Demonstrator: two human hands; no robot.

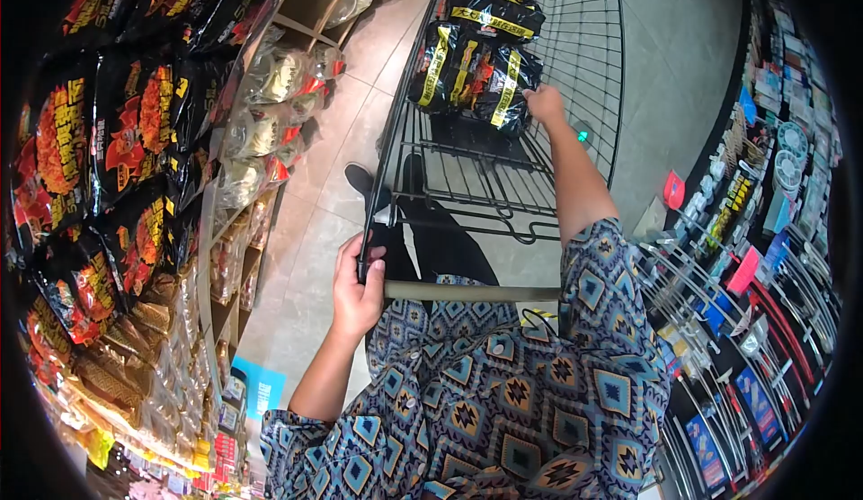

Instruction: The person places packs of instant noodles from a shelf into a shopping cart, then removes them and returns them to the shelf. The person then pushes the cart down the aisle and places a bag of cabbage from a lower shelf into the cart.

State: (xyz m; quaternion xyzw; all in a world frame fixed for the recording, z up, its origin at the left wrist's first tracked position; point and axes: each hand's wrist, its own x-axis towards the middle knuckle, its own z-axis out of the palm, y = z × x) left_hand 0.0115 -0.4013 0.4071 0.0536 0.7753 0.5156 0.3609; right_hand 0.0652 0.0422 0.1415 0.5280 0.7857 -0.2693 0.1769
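Note:
A wire shopping cart (620, 95) stands in front of me, with a long handle bar (467, 293) across my waist. My left hand (358, 289) is closed around the black corner piece at the left end of that bar. Inside the cart lie several shiny black snack bags with yellow printed bands, grouped toward its left side. My right hand (545, 104) reaches in and has its fingers curled at the right edge of the nearest snack bag (508, 91). Part of its grip is hidden by the hand itself.
On the left, a shelf holds black snack bags (135, 131) and gold packets (135, 356). Clear-wrapped packages (261, 131) hang or sit beside it. Racks of small goods on hooks (728, 320) line the right. Tiled floor (665, 59) runs beside the cart.

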